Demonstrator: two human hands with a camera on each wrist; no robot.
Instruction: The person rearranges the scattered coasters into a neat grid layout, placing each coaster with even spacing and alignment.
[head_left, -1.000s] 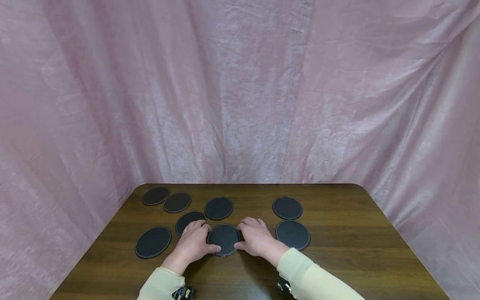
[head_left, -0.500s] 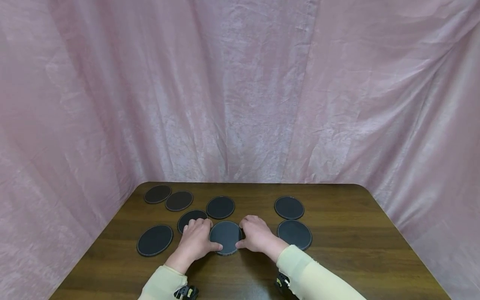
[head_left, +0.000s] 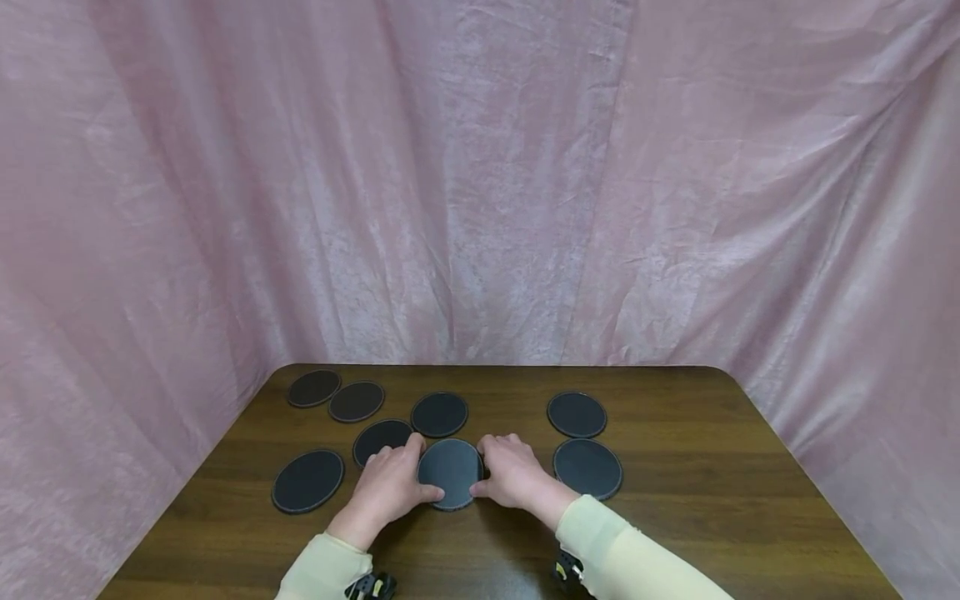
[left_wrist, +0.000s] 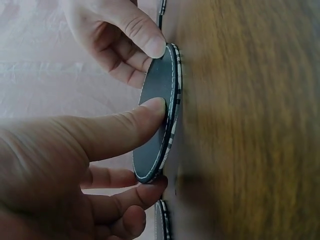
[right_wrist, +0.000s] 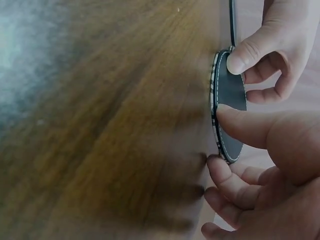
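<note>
Left hand [head_left: 390, 490] at 9 o'clock, right hand [head_left: 516, 477] at 3 o'clock, both gripping stacked black coasters [head_left: 450, 472] on table [head_left: 712, 508].

Eight round black coasters [head_left: 450, 472] on one wooden table [head_left: 712, 500]; two hands [head_left: 390, 487].

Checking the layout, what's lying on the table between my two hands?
One round black coaster, gripped at its edges by left hand and right hand; head view.
</note>
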